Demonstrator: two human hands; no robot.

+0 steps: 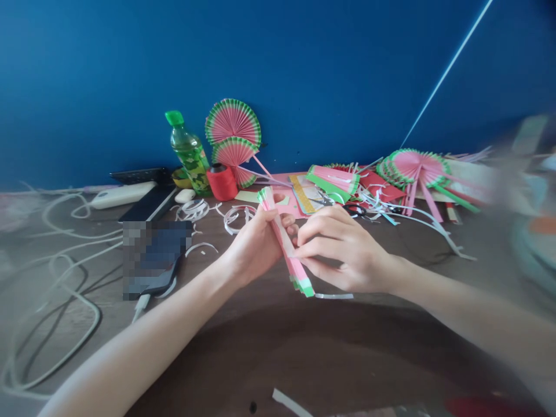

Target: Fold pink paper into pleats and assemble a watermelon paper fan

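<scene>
A pleated paper fan (297,271), folded flat into a narrow pink bundle with green ends, slants across the middle of the view. My left hand (256,246) is closed around its upper half, the thumb on top. Against the fan's near side, my right hand (351,246) has thumb and fingers pinched together. A thin pale strip (292,252) shows at those fingertips, lying along the fan's face; whether it is tape or paper I cannot tell. Just below the fan's lower end lies a short white strip (334,296) on the dark table.
Finished watermelon-coloured fans (233,121) lean on the blue wall, with more fans (414,168) at right. Scissors (357,209) lie amid paper scraps. A green-capped bottle (189,153), red thread spool (221,182), phone (158,255) and white cables (93,301) occupy the left.
</scene>
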